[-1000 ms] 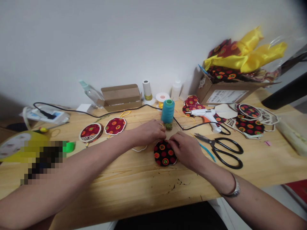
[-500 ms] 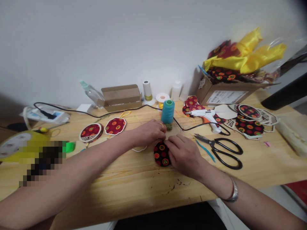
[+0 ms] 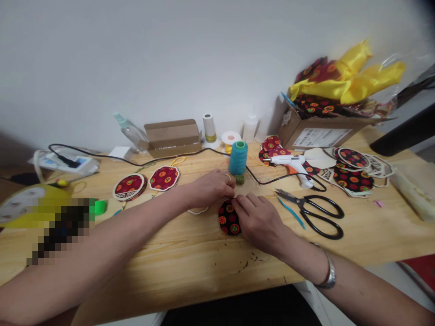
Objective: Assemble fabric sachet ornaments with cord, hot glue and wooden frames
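Note:
A rounded black fabric piece (image 3: 228, 222) with red and orange flower medallions is at the middle of the table. My right hand (image 3: 258, 219) grips its right side with the fingers closed. Fingers curled together, my left hand (image 3: 214, 189) meets the right one at the piece's top edge; whatever it pinches there is hidden. Just beyond the left hand stand a cone of teal thread (image 3: 238, 158) and a small dark green bundle (image 3: 239, 179). Partly behind my left wrist lies a pale scalloped frame (image 3: 198, 211).
Black-handled scissors (image 3: 324, 217), a teal strand (image 3: 292, 213) and a white glue gun (image 3: 288, 160) lie to the right. Two red fabric ornaments (image 3: 164, 178) lie left. A carton (image 3: 319, 131) of fabric stands back right. A black cord (image 3: 159, 159) crosses behind.
My right hand has shifted slightly at the fabric piece's top edge, its fingers a little more to the left. My left hand stays nearly in place.

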A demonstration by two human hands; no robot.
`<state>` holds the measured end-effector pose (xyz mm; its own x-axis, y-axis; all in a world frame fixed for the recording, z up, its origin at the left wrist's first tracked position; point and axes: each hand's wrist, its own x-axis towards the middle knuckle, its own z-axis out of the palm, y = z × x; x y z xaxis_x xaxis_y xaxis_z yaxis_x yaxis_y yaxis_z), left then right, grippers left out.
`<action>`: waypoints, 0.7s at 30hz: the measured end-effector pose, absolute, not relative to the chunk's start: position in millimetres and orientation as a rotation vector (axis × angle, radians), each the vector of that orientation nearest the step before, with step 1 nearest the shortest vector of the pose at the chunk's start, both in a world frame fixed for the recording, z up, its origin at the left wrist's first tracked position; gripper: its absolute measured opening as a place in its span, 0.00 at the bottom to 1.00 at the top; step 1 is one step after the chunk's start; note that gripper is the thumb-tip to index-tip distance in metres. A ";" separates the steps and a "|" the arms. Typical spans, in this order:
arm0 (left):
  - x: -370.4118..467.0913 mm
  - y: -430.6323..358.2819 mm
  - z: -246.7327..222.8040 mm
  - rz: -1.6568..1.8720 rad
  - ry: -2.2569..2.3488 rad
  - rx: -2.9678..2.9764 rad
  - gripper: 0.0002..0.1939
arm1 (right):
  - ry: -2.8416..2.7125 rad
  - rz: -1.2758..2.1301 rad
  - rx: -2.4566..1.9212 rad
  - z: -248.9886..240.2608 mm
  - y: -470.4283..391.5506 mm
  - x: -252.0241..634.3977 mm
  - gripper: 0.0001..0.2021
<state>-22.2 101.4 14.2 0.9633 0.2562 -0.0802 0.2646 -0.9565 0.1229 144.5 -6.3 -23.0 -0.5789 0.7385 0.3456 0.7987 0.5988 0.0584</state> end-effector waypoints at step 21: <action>-24.8 101.5 9.2 -0.036 0.400 2.990 0.11 | -2.614 -0.273 -1.307 -23.7 -6.2 144.7 0.13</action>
<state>-24.8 101.5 9.2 0.9648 0.2600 -0.0402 0.2630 -0.9573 0.1201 144.7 -6.2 -23.7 -0.5861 0.7658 0.2647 0.8040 0.5902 0.0728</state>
